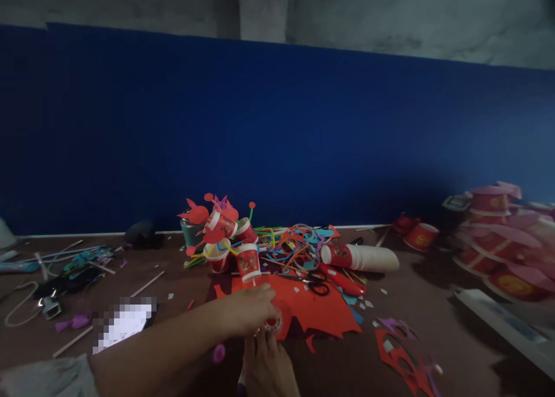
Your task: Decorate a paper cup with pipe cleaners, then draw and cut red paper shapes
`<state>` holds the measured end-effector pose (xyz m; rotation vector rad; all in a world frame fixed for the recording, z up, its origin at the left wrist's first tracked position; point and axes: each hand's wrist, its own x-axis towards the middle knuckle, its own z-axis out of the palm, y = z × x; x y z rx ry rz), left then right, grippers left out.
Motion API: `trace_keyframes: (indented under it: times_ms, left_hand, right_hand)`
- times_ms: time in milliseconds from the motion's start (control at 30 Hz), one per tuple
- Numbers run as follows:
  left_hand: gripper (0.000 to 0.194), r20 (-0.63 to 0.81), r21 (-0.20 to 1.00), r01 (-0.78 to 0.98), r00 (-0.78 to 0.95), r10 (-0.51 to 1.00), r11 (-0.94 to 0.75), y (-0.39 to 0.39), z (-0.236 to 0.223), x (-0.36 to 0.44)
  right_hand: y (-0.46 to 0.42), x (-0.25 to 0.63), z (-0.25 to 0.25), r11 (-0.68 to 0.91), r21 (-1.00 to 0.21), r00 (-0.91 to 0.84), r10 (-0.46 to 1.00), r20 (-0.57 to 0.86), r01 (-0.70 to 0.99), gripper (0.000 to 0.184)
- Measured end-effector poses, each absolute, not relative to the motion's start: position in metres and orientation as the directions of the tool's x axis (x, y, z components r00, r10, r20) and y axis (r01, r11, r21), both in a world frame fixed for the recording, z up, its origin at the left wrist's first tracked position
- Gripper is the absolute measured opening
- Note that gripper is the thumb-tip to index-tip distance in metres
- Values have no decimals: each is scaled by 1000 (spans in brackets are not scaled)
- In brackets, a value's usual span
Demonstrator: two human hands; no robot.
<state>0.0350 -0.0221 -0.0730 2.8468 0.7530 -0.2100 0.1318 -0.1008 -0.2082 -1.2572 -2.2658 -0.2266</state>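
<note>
Just between left hand (255, 309) and right hand (271, 365) lies a round piece (273, 324), whether clamped unclear.

Left forearm (173, 345) bare, in from 8 o'clock, angled toward 2. Left hand (251, 310) near 6 o'clock, fingers bent, tips unclear. Right hand (269, 365) just below, back up, fingers toward 12. Hands close together; grip on either unclear.

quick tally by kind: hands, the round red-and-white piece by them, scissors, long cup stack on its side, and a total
Hands, left hand and right hand: 2
Round red-and-white piece: 1
Scissors: 1
Cup stack: 1
Total: 5
</note>
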Motion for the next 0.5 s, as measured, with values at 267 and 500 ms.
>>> trace_keyframes:
  times_ms: [267, 500]
  left_hand:
    - [21, -211, 117, 508, 852, 478, -853, -24, -69, 37]
    - [12, -230, 121, 512, 848, 477, -851, -25, -68, 38]
  right_hand:
    - [-103, 141, -205, 528, -11, -442, 723, 531, 849, 35]
    - [-107, 160, -200, 591, 10, -451, 605, 656, 807, 25]
